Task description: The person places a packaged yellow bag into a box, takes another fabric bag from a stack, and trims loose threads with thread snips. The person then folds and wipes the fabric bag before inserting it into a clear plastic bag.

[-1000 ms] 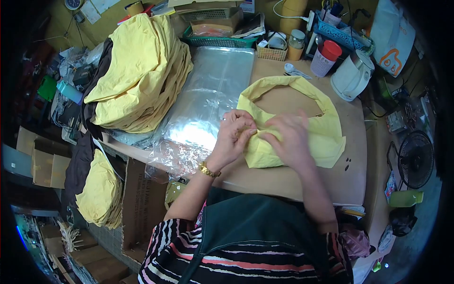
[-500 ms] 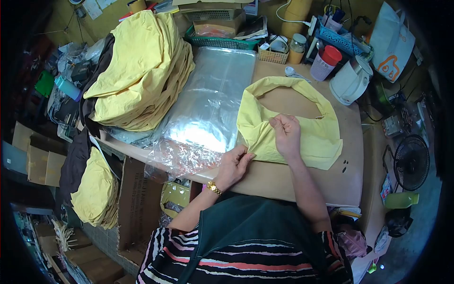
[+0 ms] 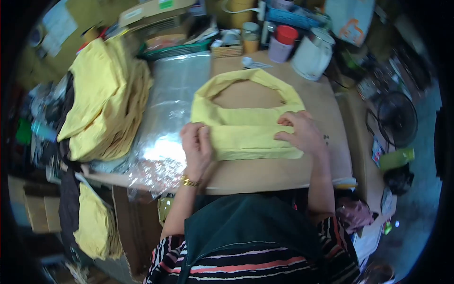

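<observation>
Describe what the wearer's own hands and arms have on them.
The left hand and right hand are ungloved. A gold-coloured band circles the left wrist; blur hides whether it is a watch or bracelet. Nothing shows on the right wrist. The dark sleeves have pale and coral stripes and leave the forearms bare.

Looked like a small, cluttered workshop for cloth goods. Had a broad table with a yellow cloth piece spread out, plus a thick pile of similar cloth and flat clear plastic alongside. Also had cardboard boxes below at the left, and a kettle and a fan at the right.
</observation>
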A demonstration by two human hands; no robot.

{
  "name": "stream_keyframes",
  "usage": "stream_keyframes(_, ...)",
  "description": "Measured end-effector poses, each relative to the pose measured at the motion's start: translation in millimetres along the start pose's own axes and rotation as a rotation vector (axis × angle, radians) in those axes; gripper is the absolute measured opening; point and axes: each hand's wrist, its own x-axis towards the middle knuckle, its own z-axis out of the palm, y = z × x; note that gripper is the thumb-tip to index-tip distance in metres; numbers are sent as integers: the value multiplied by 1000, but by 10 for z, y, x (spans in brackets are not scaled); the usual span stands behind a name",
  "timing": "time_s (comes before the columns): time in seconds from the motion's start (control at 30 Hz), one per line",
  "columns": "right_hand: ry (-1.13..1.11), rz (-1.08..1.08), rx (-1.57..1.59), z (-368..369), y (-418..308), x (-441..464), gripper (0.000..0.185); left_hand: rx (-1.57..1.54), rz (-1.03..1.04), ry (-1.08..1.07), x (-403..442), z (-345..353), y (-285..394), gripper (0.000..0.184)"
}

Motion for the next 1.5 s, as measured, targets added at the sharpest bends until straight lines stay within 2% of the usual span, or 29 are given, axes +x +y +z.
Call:
stream_keyframes(0.07,-58,203,208,-104,439,-361,23,15,-112,22,-26,-1,0,10)
stream_keyframes(0.1,-41,230,191,11,573,-482,23,35,-75,38,-29,18,11,10)
stream_keyframes(0.17,250,510,545,384,772,-667,16,130,-23,87,-15,74,-22,11)
stream_keyframes(0.2,260,528,542,480,802,-703,16,144,-31,72,17,83,-23,13)
stream_keyframes(0.27,447,558,493,601,847,-678,10,184,-101,-2,34,73,-54,15)
stream_keyframes(0.4,516,499,291,635,932,-633,11,235,-166,-141,-14,22,-131,18)
stream_keyframes(0.47,662,595,529,607,1021,-675,16,166,-205,-90,-41,-8,-192,21)
stream_keyframes(0.5,670,596,533,580,1164,-755,16,163,-227,-74,-31,-59,-261,23)
stream_keyframes(0.6,878,714,441,468,1364,-897,18,67,-284,-132,-2,-274,-387,21)
stream_keyframes(0.67,928,601,600,296,787,-787,18,-2,-295,-122,-30,-172,-242,19)
stream_keyframes(0.7,922,605,608,298,634,-766,18,-75,-303,-110,-41,-126,-183,18)
stream_keyframes(0.77,455,296,-102,354,428,-743,24,13,-288,-114,-25,-76,-117,20)
stream_keyframes(0.8,449,296,-87,374,465,-728,24,67,-298,-112,23,-75,-15,21)
stream_keyframes(0.83,473,341,-133,341,593,-678,26,-43,-232,-125,49,-71,-125,22)
stream_keyframes(0.87,495,381,-182,319,685,-614,29,39,-229,-188,28,-77,-186,22)
stream_keyframes(0.9,414,471,-248,239,668,-534,28,5,-242,-218,48,-70,-128,22)
stream_keyframes(0.93,400,452,-240,181,557,-445,28,-27,-258,-245,41,-60,-79,22)
stream_keyframes(1.0,691,134,-266,197,215,-130,28,-45,-209,-244,2,77,4,22)
stream_keyframes(1.07,590,40,-99,449,-228,136,21,-23,-10,-265,18,210,182,19)
stream_keyframes(1.1,552,4,-37,569,-403,246,20,-11,145,-160,59,279,214,16)
stream_keyframes(1.17,-56,-112,118,729,-544,396,20,125,386,79,168,288,226,20)
stream_keyframes(1.2,-59,-131,127,717,-580,443,20,143,386,90,129,129,292,20)
stream_keyframes(1.27,-61,-82,122,591,-565,530,24,73,-388,-216,-58,-214,470,30)
stream_keyframes(1.3,-31,-100,143,578,-544,529,25,80,-389,-204,-133,-270,440,30)
stream_keyframes(1.37,-77,-69,136,524,-591,536,26,-228,-769,-652,-325,-309,296,35)
stream_keyframes(1.4,-116,-28,125,521,-627,532,26,-229,-777,-641,-389,-251,247,35)
stream_keyframes(1.43,-121,-37,126,548,-667,531,26,-389,-880,-672,-436,-123,212,34)
stream_keyframes(1.47,-64,-75,86,582,-713,525,28,-553,-977,-702,-472,-19,177,32)
stream_keyframes(1.5,-8,-112,45,616,-745,521,29,-556,-978,-696,-514,42,130,32)
